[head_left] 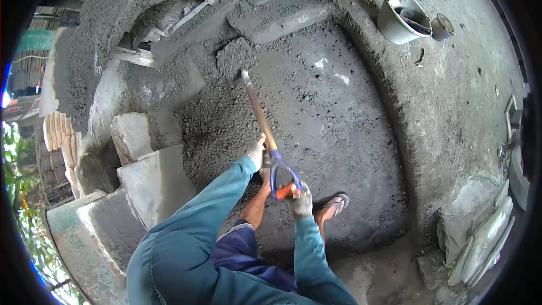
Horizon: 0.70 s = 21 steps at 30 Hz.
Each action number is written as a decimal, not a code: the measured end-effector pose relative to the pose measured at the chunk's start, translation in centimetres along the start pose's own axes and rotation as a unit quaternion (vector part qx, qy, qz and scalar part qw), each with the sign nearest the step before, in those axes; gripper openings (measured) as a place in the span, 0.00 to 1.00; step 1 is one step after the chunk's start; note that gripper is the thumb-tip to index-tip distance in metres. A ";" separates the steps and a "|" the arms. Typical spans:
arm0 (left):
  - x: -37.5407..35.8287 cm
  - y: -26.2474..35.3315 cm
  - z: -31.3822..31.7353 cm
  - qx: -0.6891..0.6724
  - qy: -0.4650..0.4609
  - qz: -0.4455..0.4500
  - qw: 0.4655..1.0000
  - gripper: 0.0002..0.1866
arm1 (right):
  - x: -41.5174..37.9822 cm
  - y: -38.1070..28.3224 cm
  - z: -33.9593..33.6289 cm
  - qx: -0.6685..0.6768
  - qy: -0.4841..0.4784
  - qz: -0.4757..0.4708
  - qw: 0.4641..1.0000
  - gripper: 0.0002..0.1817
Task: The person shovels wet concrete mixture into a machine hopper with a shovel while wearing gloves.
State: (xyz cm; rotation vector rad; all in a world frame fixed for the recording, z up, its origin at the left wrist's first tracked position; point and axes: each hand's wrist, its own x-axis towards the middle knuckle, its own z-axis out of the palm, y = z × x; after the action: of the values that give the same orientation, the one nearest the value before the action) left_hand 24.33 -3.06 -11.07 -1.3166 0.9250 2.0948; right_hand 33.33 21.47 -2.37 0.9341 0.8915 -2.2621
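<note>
A shovel (259, 112) with a wooden shaft slants away from me across the wet grey mix. Its blue D-shaped handle with an orange grip (284, 192) is nearest my body. My left hand (258, 153) is closed around the lower shaft, just ahead of the D-handle. Gloved, my right hand (302, 200) is wrapped on the orange grip. At the far end, a heap of grey mix (233, 58) covers the blade, so its edge is hidden. Gravelly mix (217, 127) lies to the left of the shaft.
A bucket (395, 28) and a small can (442, 26) stand on the raised ledge (423, 107) at right. Concrete blocks (132, 135) and slabs line the left. Stacked sacks (480, 237) lie at lower right. My sandalled foot (333, 208) stands on the floor.
</note>
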 end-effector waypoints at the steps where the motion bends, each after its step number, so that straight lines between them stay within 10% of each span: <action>1: -1.4 0.8 3.0 -0.052 0.032 -0.004 0.998 0.35 | -3.5 -2.0 0.9 0.011 0.012 -0.003 1.000 0.21; 6: 1.6 -1.7 8.3 -0.159 0.082 -0.041 0.983 0.24 | -15.6 -6.2 -0.7 -0.027 0.186 -0.097 0.977 0.18; 8: 1.5 -6.3 9.4 -0.107 0.042 -0.060 0.992 0.19 | -18.2 -6.6 -3.3 -0.082 0.395 -0.088 0.911 0.08; 13: -5.1 -21.6 14.6 -0.152 0.036 -0.134 0.979 0.09 | -31.3 -10.7 -8.6 -0.080 0.527 -0.117 0.838 0.07; 18: -19.8 -25.5 22.3 -0.113 0.072 -0.237 0.962 0.07 | -40.3 -16.6 -12.4 -0.209 0.523 -0.129 0.816 0.02; 21: -29.1 -21.7 25.9 -0.148 0.008 -0.131 0.980 0.07 | -41.0 -19.3 -14.8 -0.199 0.465 -0.146 0.850 0.00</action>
State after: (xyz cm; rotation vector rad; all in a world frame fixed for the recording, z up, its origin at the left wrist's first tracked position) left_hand 36.78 29.11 17.12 -1.5117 0.4264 2.0684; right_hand 51.78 53.64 27.63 1.8069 1.9285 -1.6286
